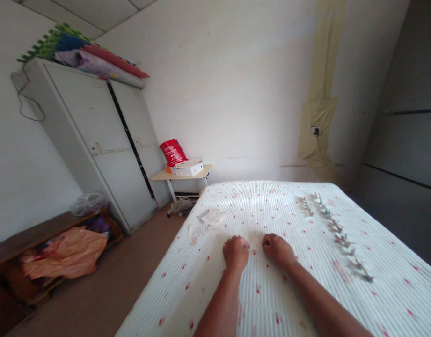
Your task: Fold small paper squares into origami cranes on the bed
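My left hand (236, 252) and my right hand (280, 250) are both closed, held a short way apart over the middle of the bed. Between them stretches a small pale thin piece (256, 242), like paper or film, its edges pinched in the fingers of each hand. It blends with the cover, so its exact kind is unclear. Left of my hands lie a few crumpled whitish printed papers or packets (211, 219). Off to the right, several small grey-brown items (336, 229) stand or lie in a long row, with a shorter row beside it, too blurred to name.
The bed's white ribbed cover (264, 299) has red dots. Behind it, a small table (159, 176) carries a red bag (173, 152) and a white box (189, 169). A grey cabinet (92, 117) stands at left, near a low wooden shelf with an orange plastic bag (68, 252).
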The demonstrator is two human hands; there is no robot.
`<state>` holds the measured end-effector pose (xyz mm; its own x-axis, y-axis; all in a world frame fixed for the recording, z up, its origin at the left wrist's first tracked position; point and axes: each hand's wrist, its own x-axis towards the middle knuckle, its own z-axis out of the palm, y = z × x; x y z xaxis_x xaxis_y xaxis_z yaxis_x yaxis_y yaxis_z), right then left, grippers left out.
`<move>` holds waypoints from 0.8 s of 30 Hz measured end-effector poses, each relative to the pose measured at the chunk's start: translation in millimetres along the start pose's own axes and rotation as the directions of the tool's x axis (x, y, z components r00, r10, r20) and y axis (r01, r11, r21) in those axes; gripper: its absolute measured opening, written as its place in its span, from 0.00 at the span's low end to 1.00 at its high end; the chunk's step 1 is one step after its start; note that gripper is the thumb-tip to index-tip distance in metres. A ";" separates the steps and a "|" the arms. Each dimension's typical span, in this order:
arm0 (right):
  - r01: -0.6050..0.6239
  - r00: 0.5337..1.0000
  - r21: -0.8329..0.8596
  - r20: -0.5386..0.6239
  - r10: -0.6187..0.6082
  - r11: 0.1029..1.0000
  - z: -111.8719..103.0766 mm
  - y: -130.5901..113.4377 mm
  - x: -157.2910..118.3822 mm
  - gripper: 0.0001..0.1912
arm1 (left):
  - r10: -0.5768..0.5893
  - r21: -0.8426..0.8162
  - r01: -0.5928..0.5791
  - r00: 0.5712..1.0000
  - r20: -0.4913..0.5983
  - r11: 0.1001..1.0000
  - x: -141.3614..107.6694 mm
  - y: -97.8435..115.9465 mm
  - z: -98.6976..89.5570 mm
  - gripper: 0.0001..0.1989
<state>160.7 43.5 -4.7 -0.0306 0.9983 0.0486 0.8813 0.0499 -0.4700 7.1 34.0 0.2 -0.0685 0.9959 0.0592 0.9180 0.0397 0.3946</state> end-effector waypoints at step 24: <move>-0.068 0.997 -0.149 0.025 0.073 0.987 0.8 -12.3 2.2 0.07 | 0.017 0.111 -0.011 0.998 -0.054 0.994 -3.5 4.3 1.7 0.08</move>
<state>149.4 45.1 0.5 0.0218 0.9997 -0.0074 0.9417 -0.0230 -0.3358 12.0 30.8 0.2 -0.0743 0.9905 0.1156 0.9564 0.0379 0.2897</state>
